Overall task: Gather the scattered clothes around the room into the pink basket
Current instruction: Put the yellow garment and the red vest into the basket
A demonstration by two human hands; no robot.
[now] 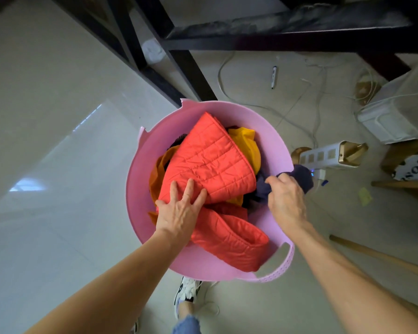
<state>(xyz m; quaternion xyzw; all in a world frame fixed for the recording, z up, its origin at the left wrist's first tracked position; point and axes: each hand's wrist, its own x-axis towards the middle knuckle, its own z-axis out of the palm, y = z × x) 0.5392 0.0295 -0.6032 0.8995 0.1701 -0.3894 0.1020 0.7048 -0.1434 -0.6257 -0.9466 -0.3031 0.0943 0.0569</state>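
The right hand [285,198] grips the purple garment [302,175], which straddles the right rim of the pink basket [203,109]. The left hand [179,210], fingers spread, presses the red quilted jacket [210,160] inside. The garment probably needs drawing leftward, into the basket.

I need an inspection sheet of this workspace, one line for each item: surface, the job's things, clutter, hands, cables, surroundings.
surface: pale glossy floor; the pink basket stands on it.
job's things: red quilted jacket on top in the basket, yellow garment beneath, dark purple garment draped over the right rim.
clutter: marker pen and yellow note on the floor.
grippers: left hand presses flat on the jacket; right hand grips the purple garment, fingers curled.
cables: white cables loop across the floor near a power strip.
surroundings: dark table frame, clear plastic box, wooden legs.
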